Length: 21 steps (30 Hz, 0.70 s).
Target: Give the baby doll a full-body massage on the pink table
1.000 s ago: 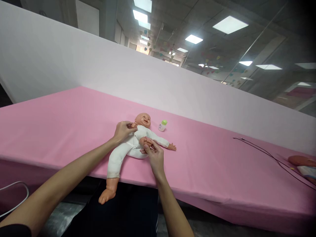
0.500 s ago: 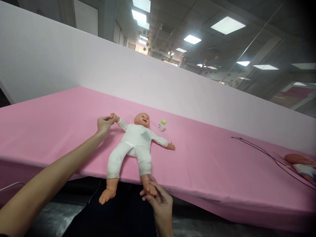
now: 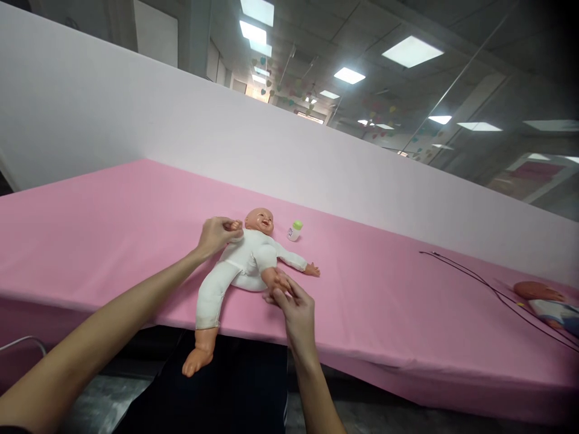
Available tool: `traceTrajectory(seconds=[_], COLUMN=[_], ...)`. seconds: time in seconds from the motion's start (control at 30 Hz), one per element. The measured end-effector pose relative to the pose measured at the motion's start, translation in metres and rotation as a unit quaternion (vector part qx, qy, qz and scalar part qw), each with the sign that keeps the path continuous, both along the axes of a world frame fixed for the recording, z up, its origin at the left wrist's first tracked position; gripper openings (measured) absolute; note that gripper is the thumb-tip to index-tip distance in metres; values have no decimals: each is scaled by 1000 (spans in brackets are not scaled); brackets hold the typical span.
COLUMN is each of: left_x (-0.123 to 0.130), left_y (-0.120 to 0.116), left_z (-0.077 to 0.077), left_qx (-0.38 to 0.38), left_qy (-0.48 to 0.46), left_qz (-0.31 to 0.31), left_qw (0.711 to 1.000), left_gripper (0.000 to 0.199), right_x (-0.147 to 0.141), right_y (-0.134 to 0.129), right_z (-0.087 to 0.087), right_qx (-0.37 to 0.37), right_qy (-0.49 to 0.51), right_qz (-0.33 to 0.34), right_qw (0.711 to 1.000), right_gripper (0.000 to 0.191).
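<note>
A pink-covered surface (image 3: pixel 380 301) spans the scene from left to right, with a white wall (image 3: pixel 226 138) along its far side; a doll (image 3: pixel 248 250) in a white suit lies on its back near the middle of that surface, its long axis running from far to near, head at the far end, legs toward the person; it lies between the two hands, its arm and leg at their fingers. The left hand (image 3: pixel 217 238) is nearer the head and comes in from the near left, forearm slanting toward the far right, wrist low beside the doll's shoulder; its fingers pinch the doll's small hand (image 3: pixel 235 225). The right hand (image 3: pixel 296 304) is nearer the legs and reaches up from the near right, palm turned inward; its fingers are closed about the doll's raised foot (image 3: pixel 280 282), that leg bent; the other leg (image 3: pixel 210 301) stretches straight, its foot past the near edge. A second doll (image 3: pixel 545 304) lies at the far right, cut by the frame; dark cables (image 3: pixel 482 281) cross the surface beside it; a small bottle (image 3: pixel 295 231) with a green cap stands just right of the first doll's head, touched by neither hand.
</note>
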<state>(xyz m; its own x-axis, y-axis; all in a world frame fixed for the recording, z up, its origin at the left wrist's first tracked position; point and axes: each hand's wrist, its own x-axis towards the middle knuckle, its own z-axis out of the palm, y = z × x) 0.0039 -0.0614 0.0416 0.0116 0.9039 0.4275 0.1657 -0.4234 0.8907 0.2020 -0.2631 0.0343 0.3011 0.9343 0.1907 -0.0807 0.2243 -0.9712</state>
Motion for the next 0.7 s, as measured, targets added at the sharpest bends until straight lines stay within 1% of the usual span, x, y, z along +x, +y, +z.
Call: traceTrajectory(seconds=[0.03, 0.1, 0.17, 0.23, 0.27, 0.3, 0.33, 0.4, 0.47, 0.53, 0.57, 0.63, 0.7], left_x=[-10, -32, -52, -65, -67, -67, -64, -51, -31, -10, 1, 18, 29], left_y=[5, 15, 25, 32, 34, 35, 35, 31, 24, 14, 10, 2, -2], left_z=[0, -4, -12, -20, -21, -21, -18, -8, 5, 12, 13, 7, -3], left_qx=[2, -13, -64, -116, -132, -135, -125, -78, -22, 12, 19, 16, 6], left_qy=[2, -15, -45, -76, -89, -100, -107, -106, -94, -78, -66, -27, 13], left_qz=[21, 75, 125, 157, 166, 168, 164, 140, 99, 51, 28, -9, -23], left_qw=[1000, 997, 989, 978, 973, 971, 973, 981, 990, 996, 997, 999, 1000], left_gripper=[20, 24, 28, 30, 29, 29, 28, 28, 27, 27, 27, 25, 22], right_x=[4, 7, 3, -6, -11, -15, -18, -19, -15, -10, -9, -8, -10], right_y=[-18, -53, -83, -102, -106, -105, -101, -83, -54, -17, 1, 34, 54], right_z=[-6, -24, -49, -69, -74, -74, -70, -49, -24, -4, 1, 4, 2], right_qx=[1, -4, -22, -47, -54, -53, -44, -15, 10, 15, 20, 16, 13], right_qy=[6, 31, 69, 90, 94, 94, 89, 67, 31, -10, -24, -39, -34], right_qz=[-5, 1, 0, -5, -9, -17, -25, -43, -45, -19, -13, 6, 21], right_qw=[1000, 1000, 997, 995, 994, 994, 995, 997, 998, 1000, 999, 999, 999], right_gripper=[47, 38, 39, 41, 42, 42, 42, 42, 44, 53, 57, 62, 65])
